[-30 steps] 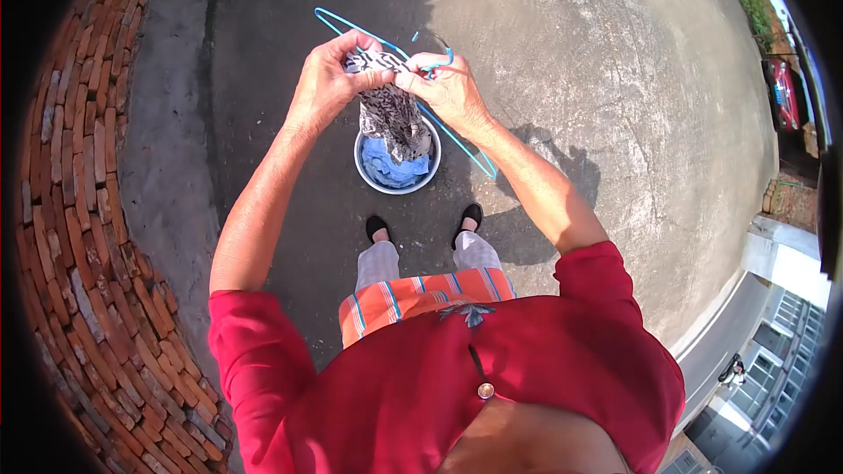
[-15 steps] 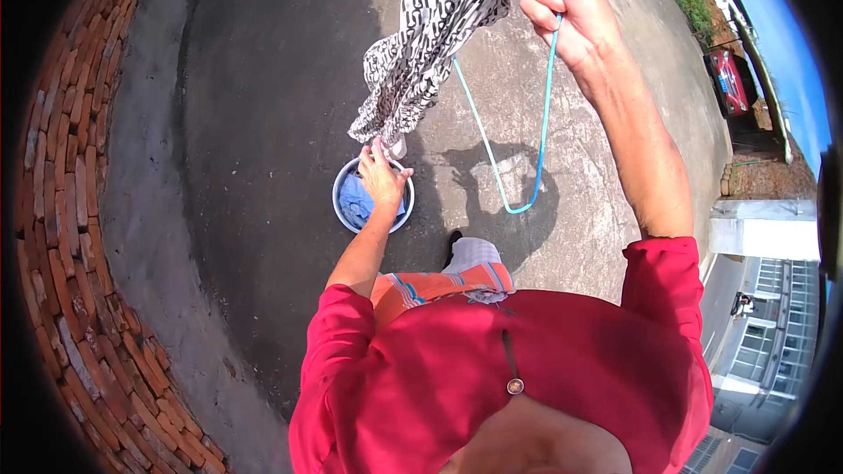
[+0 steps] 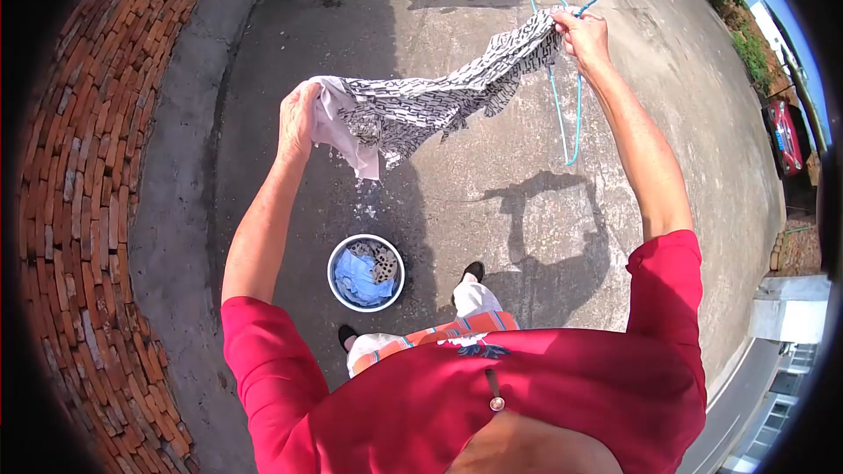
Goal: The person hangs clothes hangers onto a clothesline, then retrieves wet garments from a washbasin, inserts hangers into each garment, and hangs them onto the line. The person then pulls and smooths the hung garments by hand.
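A black-and-white patterned garment (image 3: 448, 92) hangs stretched between my hands, sagging in the middle. My left hand (image 3: 299, 121) is closed on its pale pink end. My right hand (image 3: 584, 35) grips the other end together with a blue wire hanger (image 3: 578, 127), whose hook sticks up above the fingers and whose long loop hangs below. Under the garment, a round white-rimmed basin (image 3: 332, 276) stands on the ground. Inside the basin lie a blue cloth (image 3: 360, 279) and a grey cloth with dark spots (image 3: 384, 262).
A stacked brick wall (image 3: 97, 175) runs down the left beside a concrete strip (image 3: 171, 149). My feet are just beside the basin, and my shadow falls on the pavement at right. A red car (image 3: 784, 136) and a white building stand at the far right.
My left hand has risen from over the basin, pulling the garment out wide to the left. The hanger now shows its hook. More of the basin's contents are visible.
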Motion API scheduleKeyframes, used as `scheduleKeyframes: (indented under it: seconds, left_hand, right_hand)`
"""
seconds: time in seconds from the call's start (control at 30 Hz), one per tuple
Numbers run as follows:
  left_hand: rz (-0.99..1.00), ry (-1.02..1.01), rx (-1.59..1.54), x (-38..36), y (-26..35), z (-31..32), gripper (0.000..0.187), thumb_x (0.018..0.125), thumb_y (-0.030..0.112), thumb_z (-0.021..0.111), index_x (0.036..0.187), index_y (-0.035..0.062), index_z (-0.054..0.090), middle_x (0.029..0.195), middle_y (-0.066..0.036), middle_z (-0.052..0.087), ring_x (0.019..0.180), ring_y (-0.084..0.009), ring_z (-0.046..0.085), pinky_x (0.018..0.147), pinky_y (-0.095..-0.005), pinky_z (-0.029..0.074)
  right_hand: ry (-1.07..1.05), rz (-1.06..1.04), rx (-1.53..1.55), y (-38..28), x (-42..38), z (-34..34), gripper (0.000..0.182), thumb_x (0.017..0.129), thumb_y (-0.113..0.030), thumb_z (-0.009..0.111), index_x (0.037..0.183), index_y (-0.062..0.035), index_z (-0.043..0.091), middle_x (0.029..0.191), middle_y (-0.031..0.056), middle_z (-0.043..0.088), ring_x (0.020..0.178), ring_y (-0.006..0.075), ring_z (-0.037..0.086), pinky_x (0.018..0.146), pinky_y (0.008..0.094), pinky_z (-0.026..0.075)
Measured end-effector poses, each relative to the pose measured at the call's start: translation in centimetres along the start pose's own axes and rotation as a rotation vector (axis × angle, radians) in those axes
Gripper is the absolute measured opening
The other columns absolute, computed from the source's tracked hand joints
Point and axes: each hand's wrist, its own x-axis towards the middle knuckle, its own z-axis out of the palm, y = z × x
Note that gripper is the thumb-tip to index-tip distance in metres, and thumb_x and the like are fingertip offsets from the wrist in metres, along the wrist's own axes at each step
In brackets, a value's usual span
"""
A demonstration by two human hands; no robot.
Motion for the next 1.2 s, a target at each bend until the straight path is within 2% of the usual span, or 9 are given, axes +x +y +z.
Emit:
scheduleKeyframes:
  seconds: [0.1,0.2,0.33,0.43,0.53,0.7,0.9,1.03,1.2]
  left_hand:
    - [-0.233,0.075,-0.174,5.4,6.2,8.6,0.023,0.09,0.022,0.054,0.096,0.0021,0.064,0.084,-0.005,0.065,0.076,-0.0159,0.061,0.07,-0.0305,0.05]
    - [-0.282,-0.088,-0.363,11.2,9.1,15.1,0.023,0.091,0.021,0.055,0.099,0.0009,0.063,0.089,-0.009,0.066,0.08,-0.0218,0.064,0.074,-0.0367,0.054]
    - [-0.353,-0.303,-0.074,15.5,15.1,25.1,0.022,0.089,0.02,0.058,0.097,0.0002,0.064,0.087,-0.011,0.069,0.075,-0.0232,0.068,0.07,-0.0391,0.057]
    - [-0.266,-0.425,0.078,17.9,16.0,30.2,0.017,0.08,0.013,0.066,0.089,-0.0017,0.066,0.082,-0.012,0.068,0.068,-0.0218,0.067,0.062,-0.0361,0.056]
    - [-0.235,-0.504,0.079,20.8,15.6,32.0,0.016,0.075,0.009,0.068,0.086,-0.0021,0.065,0.08,-0.012,0.067,0.066,-0.0207,0.066,0.062,-0.0356,0.056]
    - [-0.153,-0.696,0.169,23.2,15.0,29.6,0.025,0.069,0.001,0.065,0.094,-0.0002,0.06,0.086,-0.011,0.065,0.075,-0.0176,0.064,0.07,-0.0319,0.055]
    - [-0.118,-0.76,0.161,25.5,14.0,28.0,0.029,0.061,-0.001,0.064,0.09,0.0003,0.062,0.077,-0.007,0.063,0.068,-0.0169,0.062,0.061,-0.0306,0.052]
    - [0.45,-0.458,1.129,24.8,13.3,26.9,0.038,0.064,0.007,0.063,0.102,0.0075,0.063,0.083,-0.016,0.068,0.078,-0.0315,0.067,0.069,-0.0401,0.053]
    - [0.351,-0.246,0.828,20.7,6.3,29.0,0.027,0.07,0.011,0.068,0.096,0.0087,0.066,0.086,-0.014,0.068,0.088,-0.0332,0.065,0.077,-0.0416,0.05]
  right_hand:
    - [0.01,-0.075,-0.363,5.6,6.3,-3.5,0.018,0.073,-0.02,0.075,0.07,-0.0032,0.069,0.057,0.0032,0.064,0.045,0.012,0.055,0.044,0.0291,0.043]
    - [0.059,-0.115,-0.51,8.8,9.7,-5.8,0.023,0.076,-0.027,0.074,0.066,-0.0068,0.069,0.052,0.0013,0.06,0.048,0.0091,0.055,0.044,0.0266,0.04]
    - [-0.298,-0.098,0.143,3.1,10.7,-3.2,0.026,0.08,-0.029,0.076,0.083,-0.0043,0.071,0.064,0.0006,0.061,0.041,0.0011,0.04,0.033,0.0194,0.024]
    - [-0.462,-0.03,0.262,-3.1,10.1,0.4,0.025,0.078,-0.029,0.077,0.088,-0.0062,0.071,0.066,-0.0014,0.061,0.042,0.0012,0.037,0.035,0.0202,0.021]
    - [-0.412,-0.257,0.05,-2.1,13.1,2.3,0.016,0.078,-0.021,0.073,0.084,-0.0062,0.071,0.063,-0.0014,0.061,0.043,0.0031,0.042,0.035,0.0216,0.027]
    - [-0.448,-0.021,0.008,-3.9,14.0,1.3,0.013,0.076,-0.015,0.07,0.08,-0.003,0.07,0.061,-0.0006,0.06,0.057,0.0121,0.057,0.053,0.0277,0.046]
    - [-0.325,-0.463,-0.18,-0.5,18.0,5.2,0.02,0.07,-0.022,0.072,0.077,-0.004,0.07,0.062,0.0035,0.063,0.059,0.0121,0.059,0.055,0.0286,0.047]
    - [-0.366,-0.377,-0.22,-3.5,18.4,3.1,0.018,0.069,-0.021,0.067,0.072,-0.0027,0.067,0.062,0.005,0.063,0.061,0.0118,0.06,0.058,0.0292,0.048]
    - [-0.348,-0.376,0.009,-6.0,22.3,-3.3,0.017,0.082,-0.021,0.061,0.072,-0.0074,0.061,0.063,-0.0044,0.053,0.049,0.0035,0.043,0.043,0.0215,0.032]
